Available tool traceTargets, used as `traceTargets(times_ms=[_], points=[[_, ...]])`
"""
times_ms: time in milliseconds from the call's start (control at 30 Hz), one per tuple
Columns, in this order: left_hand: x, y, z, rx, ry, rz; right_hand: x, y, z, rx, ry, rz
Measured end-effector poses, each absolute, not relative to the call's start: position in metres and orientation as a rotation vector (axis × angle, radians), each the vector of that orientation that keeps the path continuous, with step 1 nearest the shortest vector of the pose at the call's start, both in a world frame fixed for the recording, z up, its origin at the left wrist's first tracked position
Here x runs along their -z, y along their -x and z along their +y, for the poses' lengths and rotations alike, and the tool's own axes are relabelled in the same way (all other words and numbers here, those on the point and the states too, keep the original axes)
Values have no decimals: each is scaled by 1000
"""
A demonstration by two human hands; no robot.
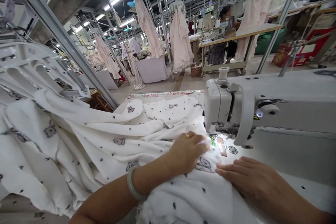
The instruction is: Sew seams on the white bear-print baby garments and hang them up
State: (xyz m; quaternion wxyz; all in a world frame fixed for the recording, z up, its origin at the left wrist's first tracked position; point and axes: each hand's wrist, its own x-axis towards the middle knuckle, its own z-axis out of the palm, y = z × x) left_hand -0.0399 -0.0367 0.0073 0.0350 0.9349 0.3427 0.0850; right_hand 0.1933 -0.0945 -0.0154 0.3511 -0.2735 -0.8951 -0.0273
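White fabric [147, 136] printed with small bears and dots lies bunched over the sewing table, and one edge of it runs under the needle area of a white sewing machine [225, 105]. Just left of the needle, my left hand [187, 152] is closed on the fabric, its fingertips partly lost in the bright lamp light. A ring and a pale bangle [133, 185] are on that hand and wrist. My right hand [249, 178] lies flat with fingers stretched out, its fingertips touching the fabric's right edge in front of the machine.
On the left, a white plastic hanger rack [34, 63] carries more of the printed fabric beside a slanted metal post [65, 38]. Pink garments [181, 38] hang farther back. A person [227, 24] sits at another table at the back right, near red boxes [291, 52].
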Motion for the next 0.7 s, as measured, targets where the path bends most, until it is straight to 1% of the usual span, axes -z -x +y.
traceTargets(times_ms=[100,233,433,533,633,700], points=[[-2,39,-24,-219,-2886,937,16,-194,-92,123,701,-2333],[-2,35,0,-239,-2900,919,16,-195,-85,168,746,-2327],[-23,31,21,-129,-2902,810,19,-194,-78,194,853,-2345],[-41,26,-2,-93,-2852,960,21,-197,-79,195,862,-2323],[-46,21,-44,-257,-2692,1184,22,-201,-81,206,943,-2265],[-37,20,-69,-359,-2587,1224,22,-203,-82,212,1013,-2235]])
